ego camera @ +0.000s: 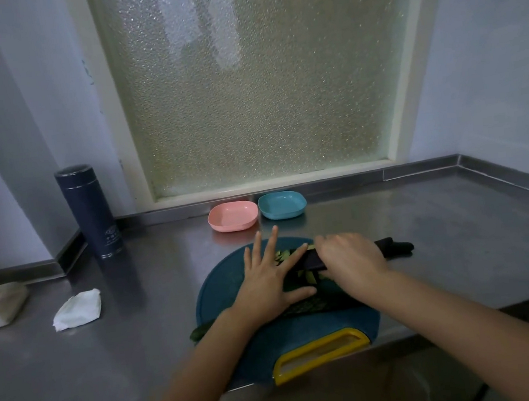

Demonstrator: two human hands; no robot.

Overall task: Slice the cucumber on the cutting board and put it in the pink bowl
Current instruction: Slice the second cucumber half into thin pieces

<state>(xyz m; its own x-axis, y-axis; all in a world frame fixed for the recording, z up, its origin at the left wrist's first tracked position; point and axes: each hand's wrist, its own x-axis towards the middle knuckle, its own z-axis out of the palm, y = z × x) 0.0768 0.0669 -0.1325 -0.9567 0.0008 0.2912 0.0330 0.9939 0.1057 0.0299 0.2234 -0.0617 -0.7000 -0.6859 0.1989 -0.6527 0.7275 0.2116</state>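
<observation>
Left hand [273,284] lies flat, fingers spread, pressing the cucumber [303,307] on the blue cutting board [220,290]; one cucumber end [198,333] sticks out past the board's left edge. Right hand [350,264] is closed around a dark knife [308,259], with cut slices [280,254] just beside the blade. Pink bowl [233,216] sits on the steel surface [137,311] behind the board, beside a blue bowl [282,205].
</observation>
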